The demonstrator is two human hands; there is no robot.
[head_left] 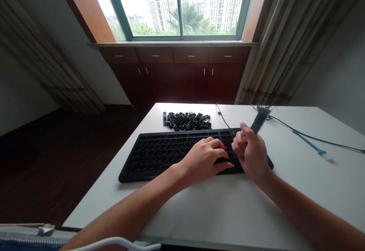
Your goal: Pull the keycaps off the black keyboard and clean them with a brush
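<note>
A black keyboard [159, 150] lies across the white table with its keycaps off, so the square key sockets show. Over its right part rests my left hand [209, 154], palm down. Its thumb and fingers are apart, and its fingertips touch or hover just over the sockets; I cannot tell which. My right hand [252, 150] is closed in a fist at the keyboard's right end. From the top of that fist sticks a flat black brush [261, 119], tilted up to the right, its lower part hidden by the fingers. Behind the keyboard sits a heap of loose black keycaps [188, 121].
A blue-handled brush with a pale tip [310, 144] lies on the right of the table [299, 178]. A thin black cable [322, 139] runs behind the right hand to the right edge. A white cord [114, 241] crosses the near edge. Cabinets [176, 76] stand beneath the window.
</note>
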